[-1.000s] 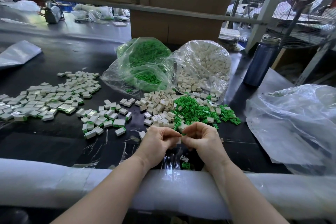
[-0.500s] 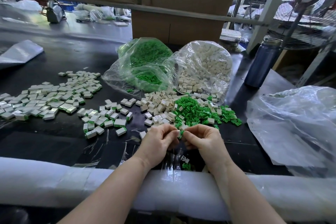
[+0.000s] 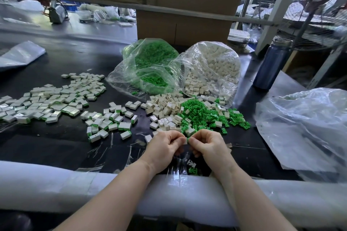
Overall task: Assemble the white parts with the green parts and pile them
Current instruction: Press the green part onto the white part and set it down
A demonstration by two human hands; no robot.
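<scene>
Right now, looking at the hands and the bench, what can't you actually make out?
- Head view: the piece between the left hand and right hand; curled fingers hide all but a white sliver, so how far it is joined is unclear.
- Contents of the crumpled bag: hidden by folds, cut by the right edge.
- Blue bottle: markings too small.

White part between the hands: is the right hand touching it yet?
Touching. The head view shows the right hand with its fingertips closed against the white part, which the left hand pinches from the other side.

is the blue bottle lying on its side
No, the blue bottle stands upright on the black table, to the right of the bag of white parts.
</scene>
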